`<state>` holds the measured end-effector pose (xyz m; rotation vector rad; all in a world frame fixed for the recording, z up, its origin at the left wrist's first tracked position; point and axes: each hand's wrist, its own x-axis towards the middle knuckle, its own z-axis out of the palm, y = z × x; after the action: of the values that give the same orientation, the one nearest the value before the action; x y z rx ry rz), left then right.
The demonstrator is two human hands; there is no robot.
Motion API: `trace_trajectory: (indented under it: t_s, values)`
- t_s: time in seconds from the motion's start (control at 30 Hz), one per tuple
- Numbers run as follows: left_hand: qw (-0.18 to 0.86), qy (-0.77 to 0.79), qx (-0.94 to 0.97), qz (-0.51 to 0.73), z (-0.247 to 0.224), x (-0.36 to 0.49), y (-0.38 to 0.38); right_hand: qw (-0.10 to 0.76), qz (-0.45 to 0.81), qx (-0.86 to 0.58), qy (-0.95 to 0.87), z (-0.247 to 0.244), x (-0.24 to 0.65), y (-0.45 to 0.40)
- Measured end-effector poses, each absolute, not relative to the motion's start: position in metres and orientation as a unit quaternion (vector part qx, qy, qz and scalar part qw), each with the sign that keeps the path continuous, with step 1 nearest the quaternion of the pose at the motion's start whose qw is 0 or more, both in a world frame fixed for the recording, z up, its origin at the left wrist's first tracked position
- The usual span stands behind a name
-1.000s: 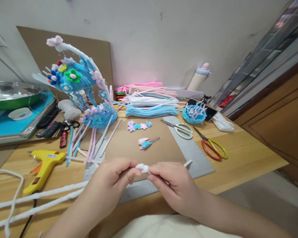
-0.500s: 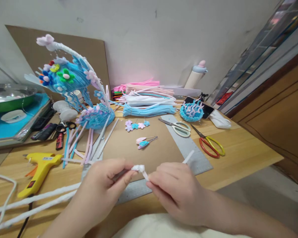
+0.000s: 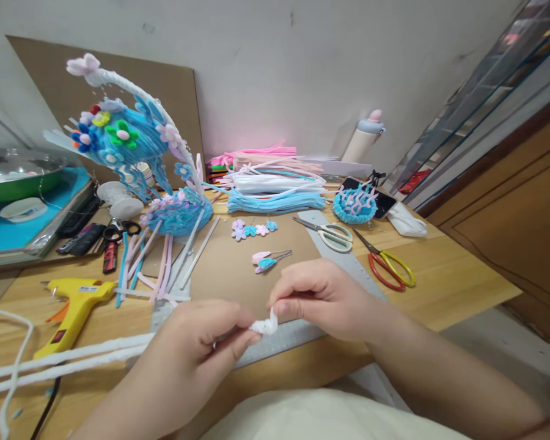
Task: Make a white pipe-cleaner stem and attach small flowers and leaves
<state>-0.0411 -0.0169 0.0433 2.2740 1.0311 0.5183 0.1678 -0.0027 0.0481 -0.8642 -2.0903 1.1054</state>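
Observation:
Near the table's front edge, my left hand [image 3: 211, 342] pinches a white fuzzy pipe cleaner piece [image 3: 266, 326] whose coiled end sticks out past the fingertips. My right hand [image 3: 318, 296] grips the bent-up tip of the same piece between thumb and forefinger, just right of the coil. Two long white wrapped stems [image 3: 68, 357] run leftward from behind my left wrist. Beyond the hands, on brown cardboard [image 3: 224, 275], lie small pink and blue petals on wires [image 3: 264, 263] and a row of little flowers [image 3: 255, 230].
A yellow glue gun [image 3: 76, 305] lies at left, below a tall blue flowered pipe cleaner piece [image 3: 132, 143]. Pipe cleaner bundles [image 3: 275, 201] line the wall. White-handled scissors [image 3: 334, 237], red-and-yellow scissors [image 3: 387, 269] and a blue fuzzy bowl [image 3: 355, 205] are at right.
My right hand has moved up, and the tip it holds now points upward instead of down to the right. My left hand has dropped slightly with the coil.

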Motion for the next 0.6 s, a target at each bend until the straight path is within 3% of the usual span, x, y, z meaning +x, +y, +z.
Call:
trace_trajectory:
  t_s: [0.1,0.2,0.6]
  values:
    - [0.311,0.385,0.838,0.228,0.045,-0.043,-0.018,0.321,0.537,-0.335,-0.705,0.036,0.161,-0.005]
    - [0.310,0.396,0.829,0.244,0.045,-0.044,-0.019,0.327,0.540,-0.344,-0.695,0.026,0.157,-0.013]
    - [0.222,0.442,0.830,0.259,0.034,-0.041,-0.017,0.266,0.131,-0.361,-0.884,0.023,0.149,-0.043]
